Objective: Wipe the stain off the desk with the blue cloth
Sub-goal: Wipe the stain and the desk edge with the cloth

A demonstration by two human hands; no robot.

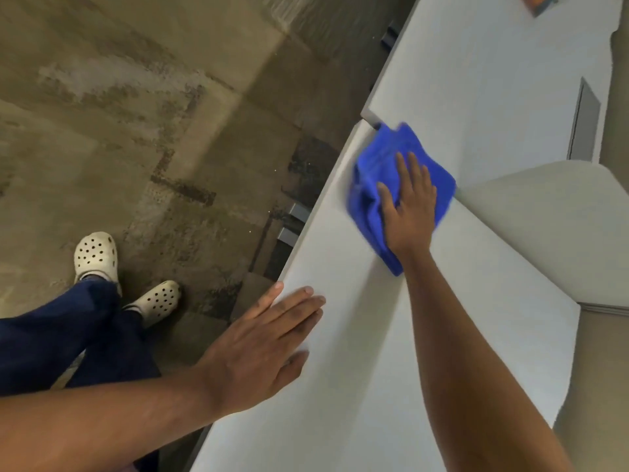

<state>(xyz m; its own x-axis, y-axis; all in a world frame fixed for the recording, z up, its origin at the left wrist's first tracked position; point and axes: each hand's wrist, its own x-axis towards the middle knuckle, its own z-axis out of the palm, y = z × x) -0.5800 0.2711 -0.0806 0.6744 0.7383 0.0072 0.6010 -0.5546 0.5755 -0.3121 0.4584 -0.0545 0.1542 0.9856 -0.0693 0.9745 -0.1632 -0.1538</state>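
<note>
Up near the far part of the white desk [391, 335], the right hand [410, 212] lies flat on the blue cloth [381, 172], fingers spread and palm pressing down, not clenched around the fabric. The cloth is crumpled and bunched, spread out beyond the hand on all sides, and its edges look slightly blurred. It sits close to the desk's left edge, just below the seam where a second white desktop [476, 80] meets this one. No stain can be made out on the surface around the cloth.

Nearer the camera, the left hand [258, 352] rests open and flat on the desk, fingers together and extended, the heel of the hand hanging past the desk's edge; it holds nothing. The two hands are well apart.

To the right of the cloth, a pale curved divider panel [551, 226] rises from the desk. Below the desk edge, the concrete floor [136, 114] shows, with the person's dark blue trousers [68, 335] and cream perforated clogs [97, 255].
</note>
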